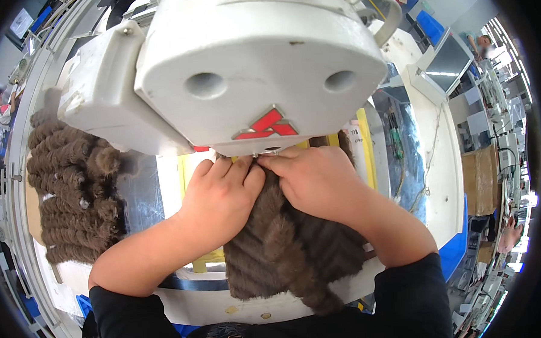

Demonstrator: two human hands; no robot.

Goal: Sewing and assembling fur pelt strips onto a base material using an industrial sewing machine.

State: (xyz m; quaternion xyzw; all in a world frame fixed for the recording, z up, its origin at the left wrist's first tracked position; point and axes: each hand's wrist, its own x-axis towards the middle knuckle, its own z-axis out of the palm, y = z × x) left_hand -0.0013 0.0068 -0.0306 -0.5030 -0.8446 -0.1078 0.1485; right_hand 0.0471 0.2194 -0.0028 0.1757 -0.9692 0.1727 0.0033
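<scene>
A brown piece of plush fur fabric [250, 263] lies below a large white sewing machine head [260, 73], its near edge reaching toward my body. A long fluffy strip [286, 247] of the same fur runs down its middle. My left hand [220, 192] is closed, thumb and curled fingers pinching the fur's far end just under the machine head. Beside it, fingertips almost meeting it, my right hand [316, 182] is closed on the fur as well, its index finger pointing inward. The machine head hides the needle area and part of the fingertips.
Bundled brown fur pieces [78, 195] are piled on the left next to a metal plate [140, 190]. Yellow strips [366, 146] edge the work area. On the right stand a tray with tools [396, 133] and a screen [450, 61]. Other people are in the background.
</scene>
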